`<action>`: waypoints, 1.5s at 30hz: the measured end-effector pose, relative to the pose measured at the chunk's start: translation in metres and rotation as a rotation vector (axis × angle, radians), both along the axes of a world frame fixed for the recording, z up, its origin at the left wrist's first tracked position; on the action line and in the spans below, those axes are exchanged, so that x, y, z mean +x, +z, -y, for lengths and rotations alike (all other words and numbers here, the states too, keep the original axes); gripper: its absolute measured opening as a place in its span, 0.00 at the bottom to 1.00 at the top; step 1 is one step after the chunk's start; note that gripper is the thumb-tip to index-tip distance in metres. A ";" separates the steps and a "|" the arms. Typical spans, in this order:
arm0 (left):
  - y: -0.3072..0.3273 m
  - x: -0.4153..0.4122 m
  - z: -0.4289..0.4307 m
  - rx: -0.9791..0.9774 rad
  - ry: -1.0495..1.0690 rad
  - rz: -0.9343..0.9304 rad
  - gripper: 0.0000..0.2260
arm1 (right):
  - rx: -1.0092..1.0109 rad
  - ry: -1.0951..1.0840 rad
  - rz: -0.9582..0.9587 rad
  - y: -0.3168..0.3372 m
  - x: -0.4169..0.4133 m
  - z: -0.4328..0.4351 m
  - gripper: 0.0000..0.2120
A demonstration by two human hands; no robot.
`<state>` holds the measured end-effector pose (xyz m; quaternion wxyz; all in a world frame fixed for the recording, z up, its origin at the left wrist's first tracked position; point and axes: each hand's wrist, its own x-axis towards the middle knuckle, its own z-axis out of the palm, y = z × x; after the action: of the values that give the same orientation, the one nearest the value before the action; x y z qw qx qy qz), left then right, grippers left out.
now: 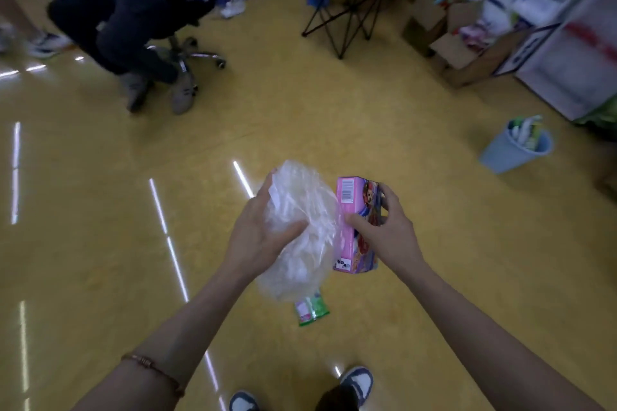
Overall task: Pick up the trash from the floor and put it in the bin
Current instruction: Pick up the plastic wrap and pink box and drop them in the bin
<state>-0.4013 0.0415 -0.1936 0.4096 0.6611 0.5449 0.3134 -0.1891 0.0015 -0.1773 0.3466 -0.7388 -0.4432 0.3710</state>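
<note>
A crumpled clear plastic bag (298, 227) is gripped by the curled fingers of the left hand (257, 237); a pink carton (355, 223) is clasped by the right hand (387, 230). A green wrapper (310, 309) lies on the yellow floor (100, 243) below, well apart from the blue bin (516, 150).

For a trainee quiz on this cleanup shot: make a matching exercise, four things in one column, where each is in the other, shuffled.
1. crumpled clear plastic bag
2. pink cardboard box
3. green and white wrapper
4. pale blue plastic bin

A. lying on the yellow floor
B. held in the right hand
C. standing at far right, trash inside
D. held in the left hand

Pairs: 1-D, 2-B, 3-A, 4-C
</note>
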 end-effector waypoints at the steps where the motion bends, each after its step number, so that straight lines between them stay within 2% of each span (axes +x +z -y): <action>1: 0.015 0.015 -0.004 0.028 -0.036 0.000 0.40 | 0.021 -0.021 0.008 0.015 0.012 0.004 0.33; 8: 0.100 0.135 -0.008 0.163 -0.189 0.030 0.37 | 0.179 -0.157 0.070 0.096 0.118 0.037 0.38; 15: 0.160 0.277 0.015 0.245 -0.410 0.080 0.35 | 0.283 -0.329 0.108 0.151 0.240 0.099 0.34; 20: 0.174 0.375 0.039 0.253 -0.522 0.075 0.34 | 0.299 -0.470 0.159 0.166 0.317 0.153 0.39; 24: 0.177 0.434 0.057 0.265 -0.637 0.090 0.34 | 0.304 -0.574 0.193 0.172 0.360 0.188 0.36; 27: 0.178 0.469 0.061 0.288 -0.695 0.076 0.37 | 0.304 -0.623 0.200 0.175 0.384 0.202 0.30; 31: 0.173 0.515 0.057 0.270 -0.748 0.083 0.38 | 0.292 -0.680 0.212 0.173 0.416 0.205 0.32; 36: 0.166 0.575 0.037 0.213 -0.808 0.126 0.35 | 0.302 -0.737 0.248 0.173 0.464 0.189 0.33; 42: 0.175 0.653 -0.018 0.208 -0.856 0.204 0.32 | 0.308 -0.789 0.273 0.175 0.533 0.139 0.33; 45: 0.180 0.686 -0.051 0.196 -0.876 0.201 0.35 | 0.298 -0.822 0.279 0.179 0.563 0.111 0.34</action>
<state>0.2847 0.0920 -0.0139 0.4897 0.8311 0.1395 0.2235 0.3744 -0.1097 0.0015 0.5046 -0.8382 -0.2045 0.0318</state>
